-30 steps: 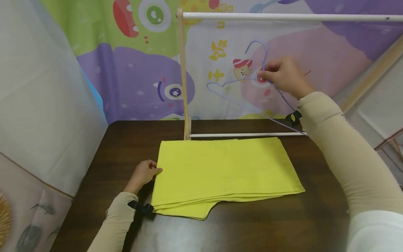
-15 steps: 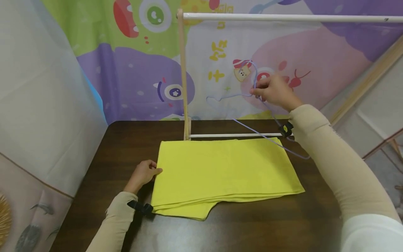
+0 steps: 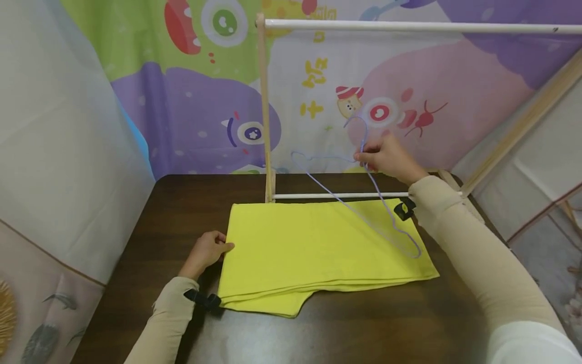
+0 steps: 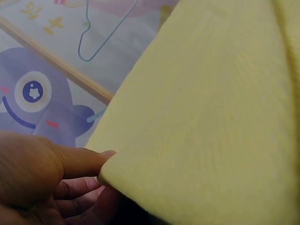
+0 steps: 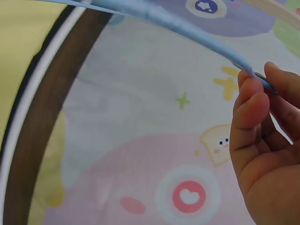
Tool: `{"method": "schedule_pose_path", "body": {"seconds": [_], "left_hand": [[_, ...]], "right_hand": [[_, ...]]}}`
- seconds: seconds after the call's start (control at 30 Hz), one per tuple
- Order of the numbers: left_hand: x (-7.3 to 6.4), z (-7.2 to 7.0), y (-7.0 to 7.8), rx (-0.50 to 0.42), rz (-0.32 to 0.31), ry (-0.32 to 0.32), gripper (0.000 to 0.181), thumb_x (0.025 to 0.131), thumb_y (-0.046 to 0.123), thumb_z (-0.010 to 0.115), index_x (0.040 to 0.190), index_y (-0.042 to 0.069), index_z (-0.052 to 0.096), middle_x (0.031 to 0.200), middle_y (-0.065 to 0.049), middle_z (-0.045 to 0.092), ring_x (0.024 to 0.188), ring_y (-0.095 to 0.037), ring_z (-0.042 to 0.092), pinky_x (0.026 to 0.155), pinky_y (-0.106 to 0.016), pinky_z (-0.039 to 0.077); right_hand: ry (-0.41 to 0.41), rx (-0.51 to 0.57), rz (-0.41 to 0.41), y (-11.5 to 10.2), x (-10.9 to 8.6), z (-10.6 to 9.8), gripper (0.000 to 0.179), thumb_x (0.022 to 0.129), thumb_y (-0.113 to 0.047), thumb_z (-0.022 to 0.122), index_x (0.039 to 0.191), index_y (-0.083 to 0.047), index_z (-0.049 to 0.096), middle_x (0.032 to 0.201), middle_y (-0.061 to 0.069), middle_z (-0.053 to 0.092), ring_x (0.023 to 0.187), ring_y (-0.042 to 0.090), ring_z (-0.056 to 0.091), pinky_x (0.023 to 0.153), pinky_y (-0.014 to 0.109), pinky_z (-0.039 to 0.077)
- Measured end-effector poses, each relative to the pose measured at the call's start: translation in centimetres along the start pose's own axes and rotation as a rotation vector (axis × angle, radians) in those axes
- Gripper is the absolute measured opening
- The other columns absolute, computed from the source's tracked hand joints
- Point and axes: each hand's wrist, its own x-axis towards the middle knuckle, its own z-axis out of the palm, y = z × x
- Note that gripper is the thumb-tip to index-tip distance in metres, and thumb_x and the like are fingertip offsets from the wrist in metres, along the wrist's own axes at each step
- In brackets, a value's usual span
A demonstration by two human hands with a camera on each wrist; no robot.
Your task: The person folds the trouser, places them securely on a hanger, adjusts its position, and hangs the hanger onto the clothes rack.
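A yellow folded garment (image 3: 327, 242) lies flat on the dark wooden table, its layers fanned along the near edge. My left hand (image 3: 206, 254) pinches its left edge; in the left wrist view the thumb (image 4: 89, 161) lies on top of the cloth (image 4: 197, 117) with the fingers beneath. My right hand (image 3: 388, 157) pinches a thin lilac clothes hanger (image 3: 336, 196) at the base of its hook. The hanger is tilted, its lower right end overlapping the garment's right part in the head view. In the right wrist view, thumb and fingertips meet on the hanger's wire (image 5: 201, 40).
Behind the garment stands a rack with a wooden post (image 3: 264, 111), a white top rail (image 3: 409, 26) and a white lower rail (image 3: 309, 195). A cartoon-printed curtain (image 3: 204, 116) hangs at the back. Bare table (image 3: 373, 328) shows along the near side.
My right hand has come down and slightly left with the hanger, bringing its lower end over the garment. The left hand and the garment stay put.
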Motion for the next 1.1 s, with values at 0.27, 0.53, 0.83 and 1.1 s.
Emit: {"method": "schedule_pose_path", "body": {"seconds": [0.27, 0.53, 0.83, 1.1], "left_hand": [[0.3, 0.2, -0.1, -0.004, -0.014, 0.009, 0.028, 0.094, 0.016, 0.065, 0.109, -0.006, 0.056, 0.089, -0.014, 0.059, 0.071, -0.022, 0.061, 0.065, -0.036, 0.053], [0.4, 0.2, -0.3, 0.0, -0.015, 0.007, 0.028, 0.094, 0.017, 0.065, 0.11, -0.005, 0.056, 0.091, -0.014, 0.058, 0.072, -0.022, 0.061, 0.065, -0.036, 0.053], [0.3, 0.1, -0.3, -0.022, -0.022, 0.008, 0.029, 0.094, 0.016, 0.066, 0.109, -0.007, 0.055, 0.089, -0.014, 0.058, 0.069, -0.021, 0.061, 0.064, -0.035, 0.053], [0.5, 0.2, -0.4, -0.013, -0.021, 0.01, 0.029, 0.094, 0.016, 0.066, 0.11, -0.006, 0.056, 0.09, -0.014, 0.059, 0.07, -0.021, 0.061, 0.065, -0.035, 0.053]], "right_hand": [[0.028, 0.096, 0.057, 1.2, -1.0, 2.1, 0.023, 0.092, -0.017, 0.069, 0.08, 0.002, 0.072, 0.067, 0.012, 0.064, 0.06, 0.032, 0.061, 0.054, 0.032, 0.054], [0.021, 0.274, 0.088, 1.7, -2.3, 4.2, 0.023, 0.093, -0.013, 0.068, 0.086, 0.009, 0.07, 0.077, 0.015, 0.067, 0.057, 0.016, 0.06, 0.058, 0.029, 0.055], [0.043, 0.401, 0.174, 1.7, -3.4, 6.6, 0.026, 0.094, -0.009, 0.065, 0.103, 0.016, 0.065, 0.08, 0.016, 0.067, 0.057, 0.01, 0.06, 0.058, 0.025, 0.055], [0.158, 0.513, 0.226, 2.0, -4.7, 9.1, 0.027, 0.094, -0.007, 0.065, 0.105, 0.018, 0.064, 0.079, 0.017, 0.067, 0.057, 0.01, 0.062, 0.057, 0.025, 0.055]]}}
